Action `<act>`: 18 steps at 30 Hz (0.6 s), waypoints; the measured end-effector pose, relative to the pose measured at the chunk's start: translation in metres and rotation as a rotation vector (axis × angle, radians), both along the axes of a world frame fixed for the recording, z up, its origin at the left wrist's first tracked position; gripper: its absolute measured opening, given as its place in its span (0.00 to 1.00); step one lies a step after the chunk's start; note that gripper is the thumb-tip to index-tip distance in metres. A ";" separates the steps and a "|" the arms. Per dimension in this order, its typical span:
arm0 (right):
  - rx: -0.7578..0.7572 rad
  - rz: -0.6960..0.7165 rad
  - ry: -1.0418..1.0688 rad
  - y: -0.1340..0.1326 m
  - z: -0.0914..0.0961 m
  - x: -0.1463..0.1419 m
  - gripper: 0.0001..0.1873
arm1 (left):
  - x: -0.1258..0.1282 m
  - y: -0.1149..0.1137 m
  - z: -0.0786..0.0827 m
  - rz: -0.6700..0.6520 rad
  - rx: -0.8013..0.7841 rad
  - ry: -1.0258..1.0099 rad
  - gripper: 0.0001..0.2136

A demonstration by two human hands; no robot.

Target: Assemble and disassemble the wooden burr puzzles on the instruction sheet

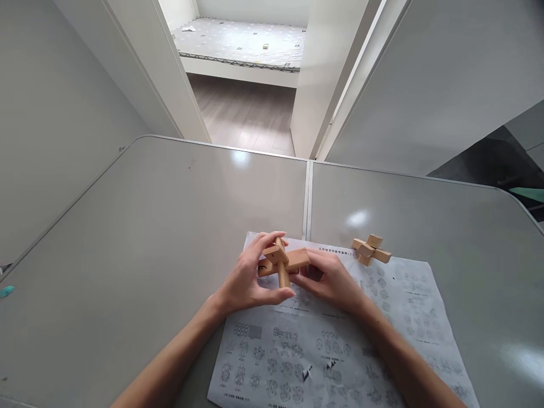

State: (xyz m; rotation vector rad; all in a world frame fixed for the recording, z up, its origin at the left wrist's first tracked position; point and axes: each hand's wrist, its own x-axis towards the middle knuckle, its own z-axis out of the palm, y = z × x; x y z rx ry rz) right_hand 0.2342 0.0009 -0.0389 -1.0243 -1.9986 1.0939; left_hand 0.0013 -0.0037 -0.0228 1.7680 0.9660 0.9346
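Note:
Between my two hands is a wooden interlocking puzzle (277, 262), made of crossed flat bars and a round rod, held above a printed sheet. My left hand (250, 277) grips it from the left, with the thumb near the rod's lower end and the fingers over its top end. My right hand (331, 279) pinches the right-hand bar between thumb and fingers. Dark marks show on some of the bars. To the right, a second wooden puzzle (369, 249), cross-shaped and assembled, rests at the sheet's top edge.
The instruction sheet (255, 368), printed with small puzzle diagrams and torn in two spots, lies under my hands on a grey table (140, 255). A metal seam (307, 198) splits the tabletop. Beyond it, a doorway leads to a bed (238, 42). A teal object (7, 291) is at far left.

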 end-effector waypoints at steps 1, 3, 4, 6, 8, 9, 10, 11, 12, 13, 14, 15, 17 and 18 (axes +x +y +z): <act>0.020 0.009 0.005 0.001 -0.001 0.000 0.15 | 0.002 -0.001 0.000 -0.005 -0.004 -0.004 0.43; 0.043 0.024 0.018 0.002 -0.002 0.001 0.16 | 0.006 -0.003 0.001 -0.001 -0.017 -0.005 0.44; 0.048 0.031 0.023 0.002 -0.002 0.001 0.17 | 0.007 -0.004 0.001 0.008 -0.025 -0.006 0.44; 0.053 0.041 0.027 0.003 -0.002 0.001 0.17 | 0.008 -0.004 -0.001 0.027 -0.044 -0.014 0.44; 0.061 0.046 0.027 0.003 -0.002 0.001 0.17 | 0.007 -0.004 -0.002 0.036 -0.073 -0.029 0.43; 0.067 0.047 0.026 0.002 -0.002 0.001 0.17 | 0.007 -0.004 -0.003 0.034 -0.090 -0.036 0.43; 0.075 0.048 0.024 0.002 -0.002 0.001 0.16 | 0.006 -0.004 -0.004 0.029 -0.106 -0.041 0.43; 0.084 0.049 0.023 0.002 -0.002 0.001 0.17 | 0.006 -0.003 -0.004 0.022 -0.119 -0.041 0.44; 0.092 0.050 0.023 0.002 -0.002 0.001 0.17 | 0.006 -0.003 -0.004 0.016 -0.129 -0.039 0.44; 0.096 0.051 0.023 0.001 -0.002 0.001 0.17 | 0.006 -0.002 -0.003 0.009 -0.138 -0.035 0.44; 0.096 0.052 0.023 0.001 -0.002 0.001 0.18 | 0.006 -0.002 -0.003 0.005 -0.144 -0.032 0.44; 0.092 0.051 0.020 0.001 -0.001 0.001 0.18 | 0.006 -0.001 -0.002 0.003 -0.147 -0.031 0.44; 0.078 0.047 0.011 0.000 0.000 0.001 0.18 | 0.006 0.000 -0.001 0.004 -0.153 -0.031 0.43; 0.074 0.042 0.006 0.000 0.001 0.001 0.19 | 0.006 0.000 -0.001 0.004 -0.157 -0.032 0.43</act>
